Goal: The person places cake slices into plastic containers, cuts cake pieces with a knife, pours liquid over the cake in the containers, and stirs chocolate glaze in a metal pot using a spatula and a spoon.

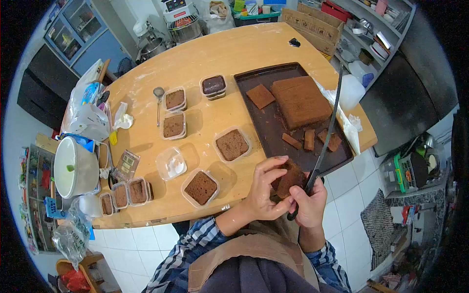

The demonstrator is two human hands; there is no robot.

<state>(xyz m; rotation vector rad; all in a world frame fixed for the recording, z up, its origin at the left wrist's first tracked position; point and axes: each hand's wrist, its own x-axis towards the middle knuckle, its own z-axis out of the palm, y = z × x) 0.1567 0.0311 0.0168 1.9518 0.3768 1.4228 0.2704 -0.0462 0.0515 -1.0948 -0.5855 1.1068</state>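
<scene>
Small tubs [128,192] sat in a row at the desk's [141,93] left edge, probably parked there to free the middle; other tubs [198,205] were spread out singly, likely so each stayed easy to reach. The left hand [266,188] was clamped on a cake piece [291,178], up off the desk before the apron, fingers wrapping it, presumably because it was crumbly. Its long axis: couldn't tell, fingers hid too much. The tray [266,128] lay slantwise by the near edge, seemingly to catch crumbs; the block [301,102] on it lay at the same slant. The right hand [311,202] was closed on the knife [328,134] handle, thumb on the piece, apparently to steady it without setting the knife down. Blade pointed away from the body, slightly right, long axis crossing the tray's right part; blade contact unclear.
</scene>
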